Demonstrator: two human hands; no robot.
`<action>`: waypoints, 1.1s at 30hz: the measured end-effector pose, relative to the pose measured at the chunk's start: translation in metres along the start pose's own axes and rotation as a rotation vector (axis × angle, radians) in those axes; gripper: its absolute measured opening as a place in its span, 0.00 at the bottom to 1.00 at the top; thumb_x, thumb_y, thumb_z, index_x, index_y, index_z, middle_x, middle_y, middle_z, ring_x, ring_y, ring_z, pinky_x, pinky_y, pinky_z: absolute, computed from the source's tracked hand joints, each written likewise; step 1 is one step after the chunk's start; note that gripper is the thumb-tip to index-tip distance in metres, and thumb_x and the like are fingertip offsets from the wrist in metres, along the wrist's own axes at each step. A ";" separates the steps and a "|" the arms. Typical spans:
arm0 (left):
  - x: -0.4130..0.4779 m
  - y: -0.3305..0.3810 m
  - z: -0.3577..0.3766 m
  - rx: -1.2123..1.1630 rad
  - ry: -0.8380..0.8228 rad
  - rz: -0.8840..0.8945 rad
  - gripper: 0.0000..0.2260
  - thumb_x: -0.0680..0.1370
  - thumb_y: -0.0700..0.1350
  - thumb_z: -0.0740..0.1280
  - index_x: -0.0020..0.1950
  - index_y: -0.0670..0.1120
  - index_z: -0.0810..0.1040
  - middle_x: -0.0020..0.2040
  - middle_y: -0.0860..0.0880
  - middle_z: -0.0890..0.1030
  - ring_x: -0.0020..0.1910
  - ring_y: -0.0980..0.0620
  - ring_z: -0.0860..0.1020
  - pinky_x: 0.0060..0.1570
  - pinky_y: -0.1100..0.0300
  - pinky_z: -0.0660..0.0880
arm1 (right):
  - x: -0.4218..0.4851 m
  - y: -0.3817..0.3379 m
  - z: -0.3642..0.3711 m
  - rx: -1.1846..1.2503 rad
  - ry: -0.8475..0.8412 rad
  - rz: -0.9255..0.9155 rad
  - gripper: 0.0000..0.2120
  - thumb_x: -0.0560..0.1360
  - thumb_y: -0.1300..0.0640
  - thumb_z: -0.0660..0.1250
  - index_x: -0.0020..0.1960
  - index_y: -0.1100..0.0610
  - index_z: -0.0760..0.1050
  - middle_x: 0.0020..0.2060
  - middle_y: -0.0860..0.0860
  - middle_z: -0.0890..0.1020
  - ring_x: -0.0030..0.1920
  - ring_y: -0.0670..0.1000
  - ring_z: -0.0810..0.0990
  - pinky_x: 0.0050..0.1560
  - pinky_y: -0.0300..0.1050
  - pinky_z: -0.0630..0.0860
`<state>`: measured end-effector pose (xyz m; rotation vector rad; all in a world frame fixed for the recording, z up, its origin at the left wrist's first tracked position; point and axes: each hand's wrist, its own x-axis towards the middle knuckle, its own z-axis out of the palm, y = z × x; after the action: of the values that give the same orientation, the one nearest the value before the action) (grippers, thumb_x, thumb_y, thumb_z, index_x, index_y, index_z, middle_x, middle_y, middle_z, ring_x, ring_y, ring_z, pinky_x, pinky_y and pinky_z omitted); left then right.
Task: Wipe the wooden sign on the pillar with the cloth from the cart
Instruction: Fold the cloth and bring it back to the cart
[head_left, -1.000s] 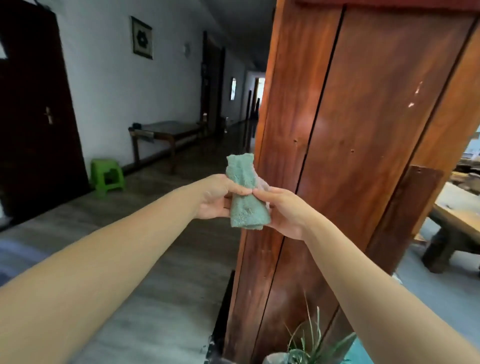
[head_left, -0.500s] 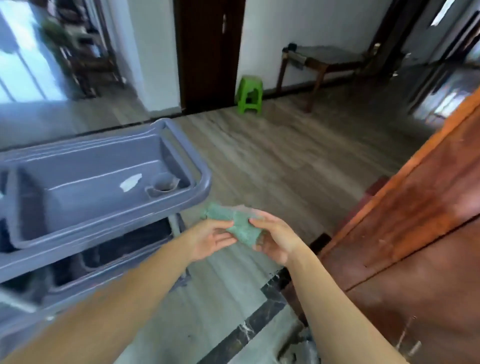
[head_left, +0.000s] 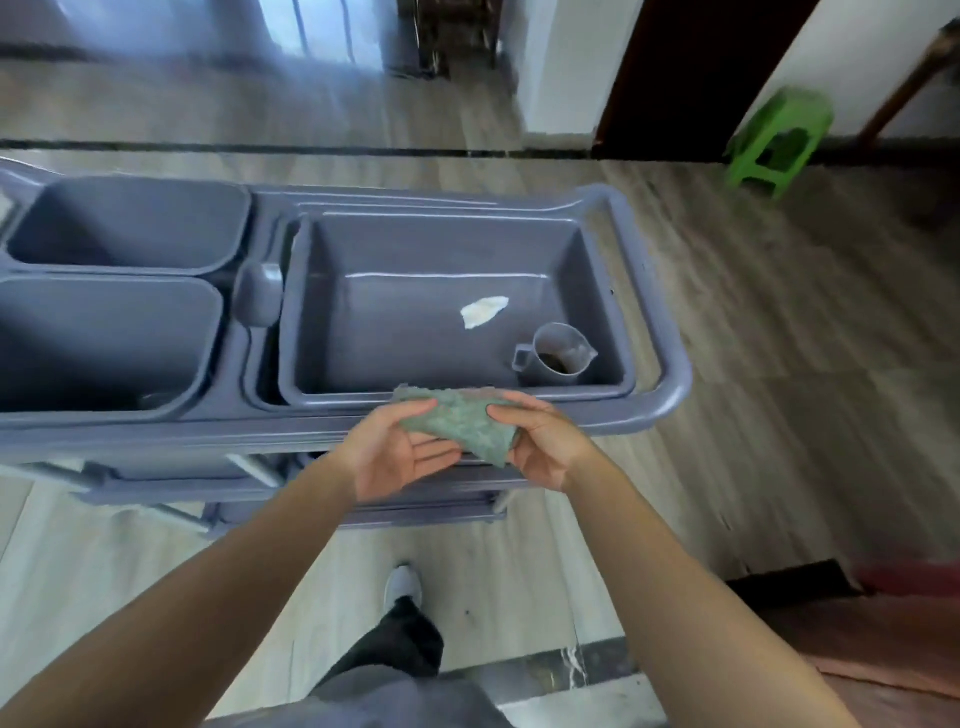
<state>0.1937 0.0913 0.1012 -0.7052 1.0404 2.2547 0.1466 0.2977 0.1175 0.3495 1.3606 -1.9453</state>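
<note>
A folded green cloth (head_left: 462, 422) is held between both hands above the front rim of the grey cart (head_left: 670, 384). My left hand (head_left: 400, 447) pinches its left end with the palm turned up. My right hand (head_left: 540, 441) grips its right end. Only the reddish wooden base of the pillar (head_left: 893, 654) shows at the bottom right; the wooden sign is out of view.
The cart's right tub (head_left: 597, 270) holds a grey jug (head_left: 558, 354) and a white scrap (head_left: 483, 312). Two grey bins (head_left: 104, 317) sit at its left. A green stool (head_left: 779, 135) stands by a dark door at the far right. My leg and shoe (head_left: 402, 587) are below.
The view has swung from the pillar down and left to the cart. Both hands, still holding the cloth, have come over the cart's front rim.
</note>
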 end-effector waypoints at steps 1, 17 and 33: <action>0.006 0.016 -0.009 -0.010 0.018 -0.006 0.21 0.73 0.48 0.73 0.65 0.44 0.79 0.60 0.40 0.85 0.55 0.42 0.86 0.49 0.51 0.83 | 0.016 -0.007 0.010 -0.009 0.001 0.015 0.20 0.76 0.68 0.67 0.68 0.64 0.74 0.64 0.63 0.79 0.63 0.62 0.78 0.67 0.64 0.72; 0.124 0.112 -0.047 0.193 0.626 0.014 0.12 0.77 0.32 0.66 0.58 0.43 0.78 0.58 0.41 0.82 0.56 0.42 0.80 0.40 0.53 0.80 | 0.203 -0.042 0.031 -0.326 0.266 0.198 0.17 0.75 0.73 0.65 0.61 0.61 0.77 0.50 0.57 0.81 0.48 0.55 0.82 0.49 0.52 0.82; 0.130 0.105 -0.077 0.567 0.833 -0.015 0.15 0.76 0.41 0.65 0.62 0.42 0.79 0.52 0.38 0.84 0.48 0.38 0.83 0.47 0.49 0.84 | 0.221 -0.033 0.032 -0.794 0.401 0.081 0.15 0.73 0.66 0.63 0.57 0.56 0.78 0.50 0.53 0.84 0.50 0.55 0.81 0.55 0.49 0.79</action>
<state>0.0485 0.0071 0.0256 -1.4036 1.9251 1.4912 -0.0259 0.1857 0.0234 0.3983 2.2008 -1.1596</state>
